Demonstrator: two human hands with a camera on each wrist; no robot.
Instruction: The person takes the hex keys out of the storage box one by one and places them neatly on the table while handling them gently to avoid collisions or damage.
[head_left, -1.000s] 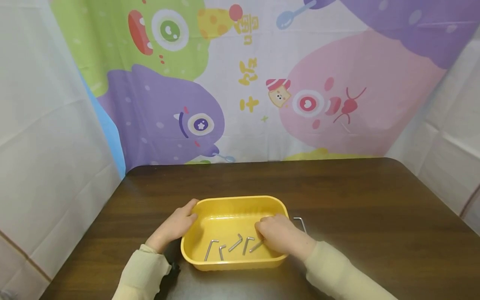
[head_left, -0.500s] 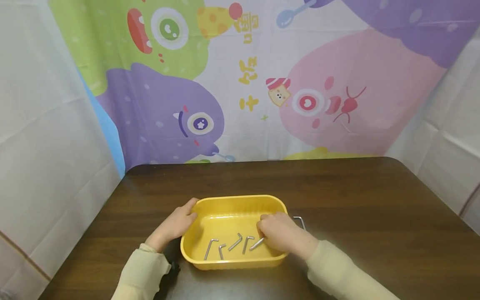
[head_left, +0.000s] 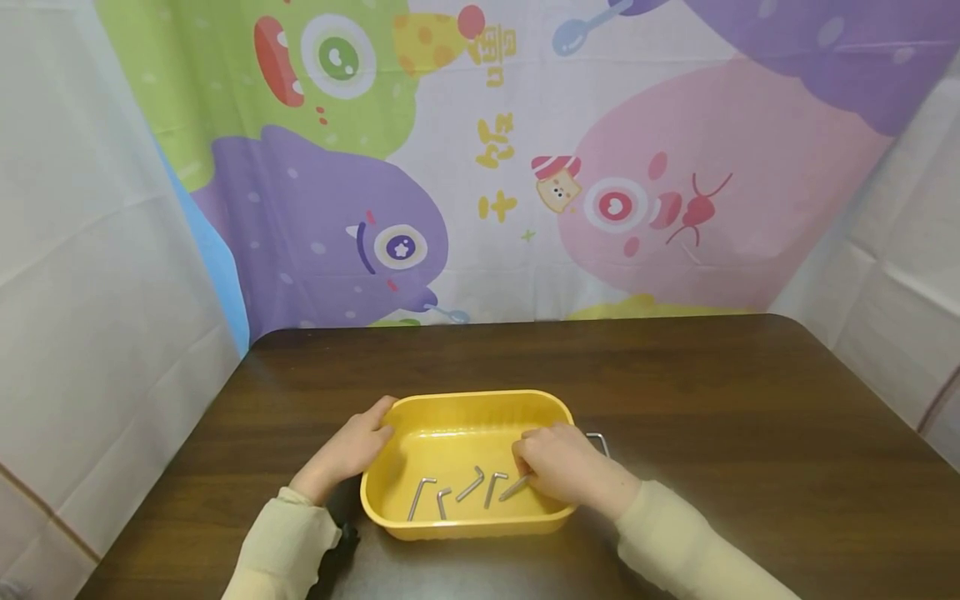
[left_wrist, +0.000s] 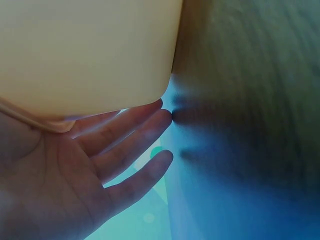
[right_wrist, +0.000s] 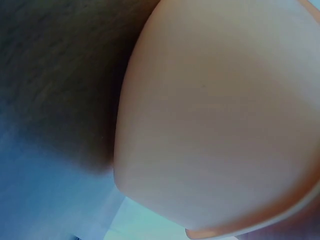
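Note:
In the head view my left hand [head_left: 352, 446] holds the left side of a yellow plastic basin [head_left: 480, 527], thumb over the rim. The left wrist view shows its fingers [left_wrist: 132, 150] spread along the basin's outer wall [left_wrist: 85, 60]. My right hand [head_left: 566, 468] reaches over the right rim with curled fingers, their tips hidden. One hex key [head_left: 514, 487] sticks out from under it, apparently pinched. To its left in the basin lie more hex keys: one close by [head_left: 492, 489], one bent-end up [head_left: 471, 483], a short one [head_left: 442, 503] and a longer one [head_left: 420, 498].
Outside the basin, just beyond my right hand, another hex key [head_left: 599, 442] lies on the dark wooden table [head_left: 712, 400]. A cartoon-printed cloth [head_left: 517, 275] hangs along the back edge. A small black object [head_left: 347, 537] shows beside my left sleeve.
My right hand has shifted very slightly, and the hex key under it has tilted a little, catching light half a second ago. The left hand and the other keys stay put.

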